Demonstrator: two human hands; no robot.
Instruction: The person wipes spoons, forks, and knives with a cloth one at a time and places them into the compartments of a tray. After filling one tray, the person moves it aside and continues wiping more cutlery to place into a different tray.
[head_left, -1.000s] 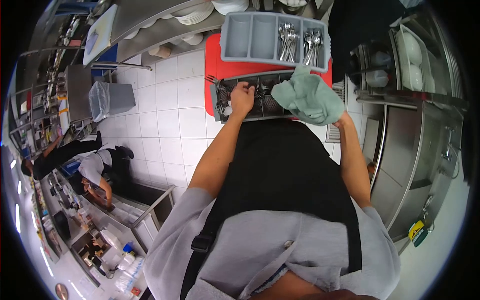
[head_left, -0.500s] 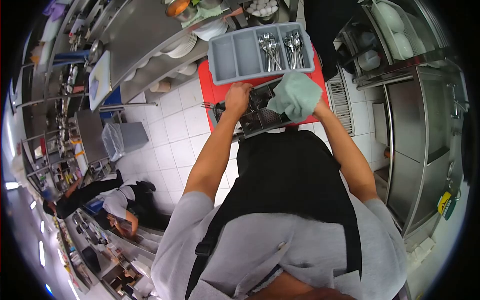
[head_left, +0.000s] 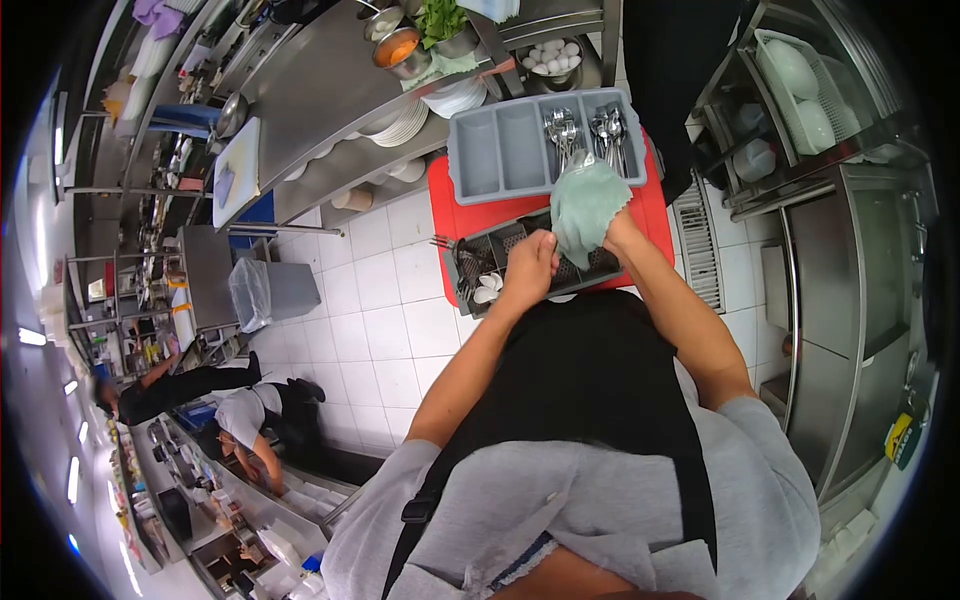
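Observation:
A pale green cloth (head_left: 587, 215) is bunched in my right hand (head_left: 622, 234), which is mostly hidden behind it. Something shiny shows at the cloth's top edge, too small to name. Beside the cloth, my left hand (head_left: 532, 262) is closed with its fingers curled in; whatever it grips is hidden. Both hands are over a dark divided cutlery basket (head_left: 480, 247). White spoons (head_left: 488, 288) lie in its left part, and forks (head_left: 442, 242) stick out at its left end. Behind it sits a grey cutlery tray (head_left: 478, 150), with metal spoons (head_left: 562, 132) in its right-hand compartments.
A red surface (head_left: 650, 215) lies under tray and basket. Behind are a bowl of eggs (head_left: 552, 58), stacked plates (head_left: 400, 125) and a steel counter (head_left: 320, 80). Steel cabinets (head_left: 820, 260) stand right, a lined bin (head_left: 290, 290) left. Two other people (head_left: 255, 410) work at far left.
My left hand has come out of the basket's left part and moved right, up to the cloth. The cloth in my right hand now hangs lower and narrower. The whole view has shifted slightly.

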